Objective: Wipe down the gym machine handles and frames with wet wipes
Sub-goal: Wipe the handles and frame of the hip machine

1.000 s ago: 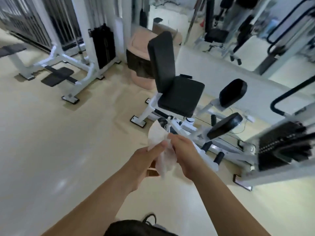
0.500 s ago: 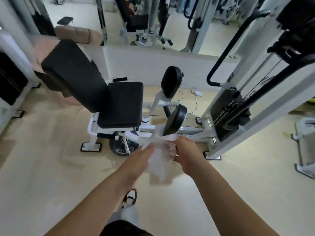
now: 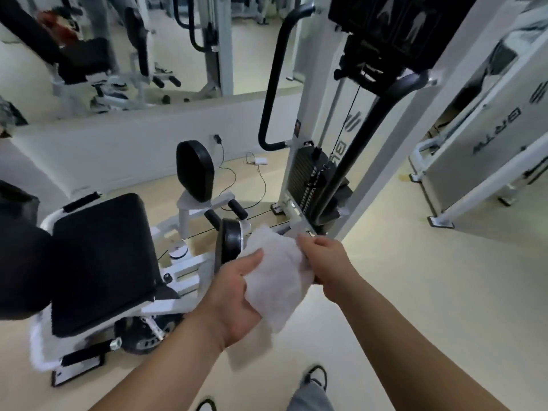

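White wet wipe (image 3: 278, 280) hangs between our hands: left hand (image 3: 237, 295) fingers curl around its nine o'clock edge, right hand (image 3: 329, 262) pinches its two o'clock corner.

wet wipe (image 3: 278, 280): white | seat pad (image 3: 103, 259): black | machine frame (image 3: 189, 268): white | weight stack (image 3: 308, 182): black | floor (image 3: 415, 292): pale cream

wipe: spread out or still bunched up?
Mostly spread: the wipe stretches as a broad sheet between the left hand and right hand.
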A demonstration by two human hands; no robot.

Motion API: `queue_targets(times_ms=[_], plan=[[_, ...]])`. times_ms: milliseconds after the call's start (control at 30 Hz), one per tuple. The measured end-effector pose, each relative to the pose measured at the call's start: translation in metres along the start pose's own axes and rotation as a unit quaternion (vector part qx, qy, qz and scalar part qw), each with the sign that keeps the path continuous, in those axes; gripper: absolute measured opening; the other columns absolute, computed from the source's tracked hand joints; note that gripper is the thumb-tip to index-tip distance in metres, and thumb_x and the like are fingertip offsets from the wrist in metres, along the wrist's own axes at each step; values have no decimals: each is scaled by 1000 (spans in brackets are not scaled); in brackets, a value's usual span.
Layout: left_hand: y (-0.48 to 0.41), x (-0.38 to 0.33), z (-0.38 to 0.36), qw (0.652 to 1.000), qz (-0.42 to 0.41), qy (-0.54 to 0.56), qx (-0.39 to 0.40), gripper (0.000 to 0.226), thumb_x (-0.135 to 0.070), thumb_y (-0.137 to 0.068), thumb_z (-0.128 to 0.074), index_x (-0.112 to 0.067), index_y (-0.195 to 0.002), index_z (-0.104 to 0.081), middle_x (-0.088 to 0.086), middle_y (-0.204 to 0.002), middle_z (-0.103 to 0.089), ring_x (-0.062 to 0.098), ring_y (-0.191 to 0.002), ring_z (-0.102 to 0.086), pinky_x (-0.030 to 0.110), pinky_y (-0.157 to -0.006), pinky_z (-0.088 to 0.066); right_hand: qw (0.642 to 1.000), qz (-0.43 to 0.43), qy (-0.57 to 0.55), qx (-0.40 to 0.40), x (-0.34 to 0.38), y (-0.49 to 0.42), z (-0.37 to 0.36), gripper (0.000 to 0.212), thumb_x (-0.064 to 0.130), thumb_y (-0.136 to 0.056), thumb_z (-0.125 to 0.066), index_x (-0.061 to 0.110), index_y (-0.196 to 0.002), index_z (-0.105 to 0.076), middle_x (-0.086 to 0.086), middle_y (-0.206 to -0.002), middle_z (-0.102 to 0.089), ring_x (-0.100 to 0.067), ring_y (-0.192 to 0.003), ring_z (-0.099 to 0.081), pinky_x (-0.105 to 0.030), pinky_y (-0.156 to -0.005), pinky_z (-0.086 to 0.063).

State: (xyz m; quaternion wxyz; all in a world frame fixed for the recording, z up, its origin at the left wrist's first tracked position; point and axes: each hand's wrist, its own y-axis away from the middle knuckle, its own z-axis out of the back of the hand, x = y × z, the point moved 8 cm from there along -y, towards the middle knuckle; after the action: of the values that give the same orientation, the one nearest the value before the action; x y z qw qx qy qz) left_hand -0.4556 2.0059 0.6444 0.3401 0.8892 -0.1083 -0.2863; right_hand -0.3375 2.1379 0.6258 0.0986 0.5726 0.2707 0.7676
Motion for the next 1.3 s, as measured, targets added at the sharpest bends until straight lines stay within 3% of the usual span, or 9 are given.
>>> queue_targets(times_ms=[233,433,567,667,900,967,1033,1200,1300], plan=[[-109,-21,-104,987,-31,-128,-94,36,-33,-101,-61,-9,-126,-68,12,-112,-77,31,-109,-70,45,-101,-53,991,82,92,-51,67,-90,123,35,24,-100,-55,-10,-97,-62,-14,-71,-56,-25,-61,-56,-37,-57,-48],[-162,-61,-193,975,-127,-139,-115,29,-32,-101,-65,-16,-125,-63,9,-110,-74,30,-102,-69,46,-100,-52,964,202,160,-62,157,-141,188,15,28,-102,-55,21,-95,-66,-1,-82,-69,-18,-74,-67,-33,-66,-59],[-178,-108,-244,949,-198,-220,-106,55,-46,-106,-50,-24,-155,-40,-7,-147,-53,20,-133,-50,41,-115,-36,937,307,118,-115,218,-148,210,7,26,-103,-57,24,-102,-64,6,-77,-65,-4,-66,-60,-12,-57,-48],[-193,-140,-286,918,-252,-297,-81,58,-54,-107,-39,-31,-159,-31,-16,-154,-41,8,-134,-39,31,-108,-30,924,342,81,-150,247,-157,224,12,27,-102,-60,24,-113,-58,4,-77,-61,1,-64,-56,-13,-60,-46],[-212,-179,-383,781,-410,-470,26,52,-45,-111,-29,-26,-158,-35,-9,-155,-45,9,-145,-36,32,-122,-27,894,322,44,-310,286,-189,276,37,46,-97,-64,25,-124,-49,3,-117,-54,-13,-106,-57,-31,-87,-50],[-220,-186,-402,713,-440,-546,19,44,-45,-110,-27,-21,-136,-52,-3,-122,-63,21,-123,-55,37,-103,-43,885,308,51,-345,297,-201,290,66,60,-87,-69,23,-135,-41,2,-129,-42,-21,-121,-48,-38,-98,-46],[-230,-188,-419,630,-468,-620,14,43,-50,-106,-25,-16,-110,-51,2,-92,-53,28,-95,-57,42,-83,-47,892,257,38,-370,299,-219,301,100,71,-70,-73,24,-146,-28,-2,-142,-31,-28,-135,-38,-49,-108,-42],[-240,-186,-449,459,-486,-741,-70,29,-41,-109,-29,-18,-104,-45,0,-94,-45,24,-81,-46,36,-69,-35,923,184,-55,-332,301,-259,313,137,74,-54,-82,24,-161,-11,-2,-157,-24,-32,-148,-28,-52,-117,-35],[-251,-197,-461,495,-430,-750,-87,30,-38,-109,-31,-19,-90,-44,5,-88,-54,32,-80,-53,36,-67,-35,925,207,-105,-302,303,-281,316,119,62,-57,-88,27,-151,-25,0,-141,-40,-26,-135,-41,-38,-110,-40]])
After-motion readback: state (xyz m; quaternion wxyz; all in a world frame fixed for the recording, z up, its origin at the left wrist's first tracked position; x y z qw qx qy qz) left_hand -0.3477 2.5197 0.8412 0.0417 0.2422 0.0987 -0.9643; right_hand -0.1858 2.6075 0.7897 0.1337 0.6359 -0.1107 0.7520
